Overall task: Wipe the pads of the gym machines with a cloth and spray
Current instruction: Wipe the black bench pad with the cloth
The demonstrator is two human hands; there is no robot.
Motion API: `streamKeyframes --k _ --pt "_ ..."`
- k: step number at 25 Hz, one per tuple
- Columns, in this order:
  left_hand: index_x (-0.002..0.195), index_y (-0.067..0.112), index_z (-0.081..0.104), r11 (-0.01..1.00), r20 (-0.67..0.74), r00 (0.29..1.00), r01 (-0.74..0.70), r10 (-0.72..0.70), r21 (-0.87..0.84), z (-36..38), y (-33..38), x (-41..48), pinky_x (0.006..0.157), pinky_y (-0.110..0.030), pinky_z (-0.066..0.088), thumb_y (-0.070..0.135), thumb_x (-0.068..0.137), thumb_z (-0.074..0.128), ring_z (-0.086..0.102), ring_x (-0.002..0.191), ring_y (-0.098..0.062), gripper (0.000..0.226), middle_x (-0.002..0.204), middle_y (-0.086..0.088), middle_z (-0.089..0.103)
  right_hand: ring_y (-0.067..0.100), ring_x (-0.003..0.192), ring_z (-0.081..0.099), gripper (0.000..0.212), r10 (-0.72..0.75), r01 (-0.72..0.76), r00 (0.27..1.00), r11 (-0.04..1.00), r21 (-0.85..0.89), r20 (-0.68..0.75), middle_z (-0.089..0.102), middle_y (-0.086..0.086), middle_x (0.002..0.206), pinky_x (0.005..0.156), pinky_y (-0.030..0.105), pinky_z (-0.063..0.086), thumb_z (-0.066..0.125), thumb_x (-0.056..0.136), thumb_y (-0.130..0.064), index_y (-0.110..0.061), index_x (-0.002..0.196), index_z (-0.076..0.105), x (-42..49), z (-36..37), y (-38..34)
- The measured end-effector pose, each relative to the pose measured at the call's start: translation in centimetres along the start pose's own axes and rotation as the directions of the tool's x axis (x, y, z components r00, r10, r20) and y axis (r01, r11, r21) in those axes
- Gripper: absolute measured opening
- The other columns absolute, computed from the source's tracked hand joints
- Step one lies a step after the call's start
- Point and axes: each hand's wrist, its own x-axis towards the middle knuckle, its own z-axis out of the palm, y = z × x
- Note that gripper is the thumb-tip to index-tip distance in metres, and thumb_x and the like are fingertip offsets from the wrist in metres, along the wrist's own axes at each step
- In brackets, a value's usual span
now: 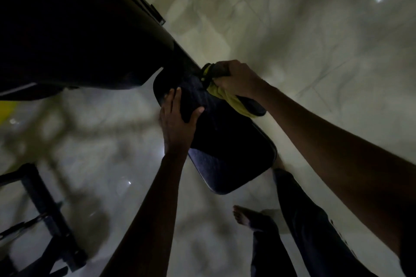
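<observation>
Head view: the dark pad (229, 141) sits mid-frame below the camera. Its long axis runs from upper left, where it tucks under the big dark machine frame (78, 29), down to a rounded end at lower right, closest to the person's legs.

The left hand (177, 119) clasps the pad's upper-left part, thumb on the near face and fingers wrapped over the far side, and seems to be steadying it. The right hand (236, 78) is at the pad's far right edge, fingers curled tight round a bunched yellow cloth (227, 99) that trails down against the pad. A dark object (209, 72) with a yellow edge at that hand's fingertips is too dim to name.

The cloth lies at the far end of the pad, so most of the unwiped length probably lies toward the person along that diagonal. The next stroke likely calls for the right hand to draw the cloth down the long axis while the left holds on. The right hand is the nearer to the cloth's work and the left is nearer the pad's middle.

Nothing that would hold liquid can be made out in this dim light, so I cannot tell where the cleaner is.

Beyond the pad lies a pale glossy floor (315, 29). A bare foot (247, 216) and a dark trouser leg (304, 220) show below, and a second dark frame (45, 209) at lower left.
</observation>
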Motion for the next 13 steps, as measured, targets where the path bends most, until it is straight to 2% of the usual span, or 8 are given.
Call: streamKeyframes --k 3,5,7,9,11,13 --pt "0.148 0.007 0.042 0.995 -0.065 0.996 0.053 -0.058 -0.08 1.0 0.1 -3.4 0.117 -0.036 0.025 0.041 0.097 0.059 0.033 0.145 -0.026 0.064 0.155 -0.011 0.041 0.031 0.103 0.067 0.05 -0.143 0.127 0.985 0.98 -0.155 -0.1 0.073 0.002 0.106 0.084 0.036 0.053 0.055 0.068 -0.047 -0.025 0.111 0.068 -4.6 0.9 0.4" --pt "0.148 0.006 0.042 0.996 -0.082 0.996 0.035 -0.042 -0.078 1.8 -0.6 -6.7 0.117 -0.035 0.027 0.035 0.099 0.056 0.033 0.145 -0.026 0.058 0.154 -0.012 0.041 0.034 0.112 0.064 0.058 -0.263 0.216 0.954 0.936 -0.279 -0.145 0.071 0.001 0.122 0.092 0.04 0.052 0.058 0.07 -0.045 -0.026 0.124 0.068 -7.5 2.6 0.7" --pt "0.147 0.005 0.043 0.996 -0.11 0.994 0.0 -0.01 -0.087 2.3 -1.7 -9.4 0.116 -0.036 0.03 0.03 0.098 0.056 0.037 0.143 -0.027 0.057 0.152 -0.015 0.043 0.036 0.126 0.055 0.072 -0.394 0.298 0.916 0.785 -0.543 -0.068 0.061 0.001 0.141 0.099 0.044 0.044 0.047 0.07 -0.046 -0.025 0.137 0.063 -9.0 4.4 1.0" --pt "0.147 0.004 0.044 0.991 -0.129 0.991 0.007 -0.024 -0.136 2.2 -2.3 -11.8 0.114 -0.038 0.034 0.026 0.097 0.056 0.041 0.14 -0.029 0.056 0.15 -0.016 0.045 0.035 0.138 0.043 0.079 -0.381 0.299 0.924 0.654 -0.695 0.039 0.05 -0.002 0.153 0.105 0.048 0.037 0.046 0.069 -0.044 -0.026 0.145 0.054 -9.1 5.7 0.9" --pt "0.149 0.006 0.042 0.968 -0.117 0.988 0.073 -0.103 -0.24 2.0 -2.1 -13.8 0.113 -0.043 0.04 0.024 0.098 0.059 0.042 0.14 -0.028 0.056 0.152 -0.015 0.044 0.033 0.145 0.035 0.08 -0.319 0.265 0.945 0.617 -0.741 0.072 0.041 -0.003 0.159 0.11 0.051 0.033 0.056 0.072 -0.035 -0.027 0.15 0.047 -8.4 6.3 -0.4" --pt "0.151 0.008 0.04 0.937 -0.079 0.985 0.118 -0.152 -0.329 2.0 -2.1 -16.0 0.11 -0.044 0.044 0.025 0.1 0.059 0.042 0.141 -0.024 0.057 0.154 -0.012 0.042 0.033 0.146 0.033 0.078 -0.317 0.272 0.943 0.569 -0.776 0.099 0.039 -0.001 0.16 0.114 0.053 0.031 0.062 0.075 -0.024 -0.026 0.151 0.046 -7.9 7.2 -1.7"
